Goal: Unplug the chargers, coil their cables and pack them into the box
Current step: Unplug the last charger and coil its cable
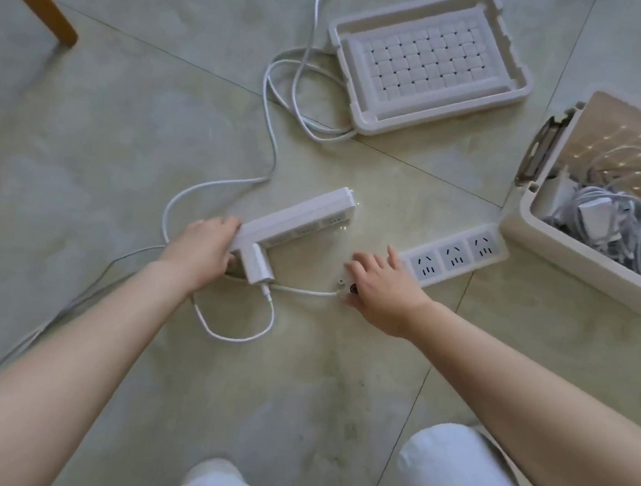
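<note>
- The left hand (199, 250) grips one end of a white power strip (298, 216), fingers curled round it. The strip is tipped up on its long edge on the tiled floor (128, 132).
- A white charger (257, 264) is plugged into that strip, right beside the left hand and sticking out toward the person.
- The charger's thin cable (234, 337) leaves its lower end, loops across the floor and runs right to the edge of the right hand (384, 290).
- The right hand lies palm down on the near end of a second power strip (456, 253), its fingers loosely spread and wrapped round nothing. A small dark button (353, 288) shows at the thumb side.
- The second strip lies flat, sockets up, its far end touching the box (541, 241).
- The box stands open at the right, holding several coiled chargers (600, 222).
- The box lid (429, 63) lies upside down farther back.
- A thick white cord (272, 154) runs from the lifted strip in loops toward the lid.
- A wooden chair leg (35, 1) stands at the upper left.
- The knees (458, 476), in white trousers, fill the bottom edge.
</note>
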A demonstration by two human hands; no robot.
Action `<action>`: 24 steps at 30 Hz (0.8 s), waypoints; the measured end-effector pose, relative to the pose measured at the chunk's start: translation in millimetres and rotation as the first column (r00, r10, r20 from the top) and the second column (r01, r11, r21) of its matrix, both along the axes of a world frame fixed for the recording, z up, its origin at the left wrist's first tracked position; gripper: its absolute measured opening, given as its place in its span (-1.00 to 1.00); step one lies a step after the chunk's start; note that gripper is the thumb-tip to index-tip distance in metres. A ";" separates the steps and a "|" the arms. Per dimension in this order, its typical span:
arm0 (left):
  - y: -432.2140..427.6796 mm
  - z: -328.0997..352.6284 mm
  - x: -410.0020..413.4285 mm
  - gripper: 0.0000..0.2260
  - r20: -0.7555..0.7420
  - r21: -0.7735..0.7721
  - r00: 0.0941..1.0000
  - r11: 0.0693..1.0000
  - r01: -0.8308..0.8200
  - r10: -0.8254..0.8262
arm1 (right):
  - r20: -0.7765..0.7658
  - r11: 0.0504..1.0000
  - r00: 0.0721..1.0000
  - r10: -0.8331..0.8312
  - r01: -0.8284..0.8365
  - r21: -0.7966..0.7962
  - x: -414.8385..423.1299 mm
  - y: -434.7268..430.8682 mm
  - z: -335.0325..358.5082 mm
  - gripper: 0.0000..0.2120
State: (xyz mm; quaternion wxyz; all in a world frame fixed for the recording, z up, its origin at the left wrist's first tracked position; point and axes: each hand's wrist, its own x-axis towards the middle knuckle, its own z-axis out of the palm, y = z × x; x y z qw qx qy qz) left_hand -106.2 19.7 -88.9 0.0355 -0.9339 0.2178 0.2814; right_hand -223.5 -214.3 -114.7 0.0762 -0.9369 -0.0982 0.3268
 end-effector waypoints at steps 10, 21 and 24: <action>-19.1 -13.7 -10.8 -0.32 -0.261 -0.320 0.963 0.936 -0.148 0.063 | -0.630 0.434 0.546 -0.552 0.834 0.342 52.5 69.3 10.6 -0.43; -26.6 -15.3 -28.2 -0.22 -0.102 -0.225 0.994 0.974 0.012 -0.036 | -0.636 0.501 0.532 -0.559 0.828 0.251 54.6 75.0 5.8 -0.37; -27.2 -15.4 -26.0 -0.24 -0.108 -0.216 0.994 0.976 -0.024 0.001 | -0.628 0.506 0.521 -0.577 0.833 0.226 56.3 78.0 8.0 -0.40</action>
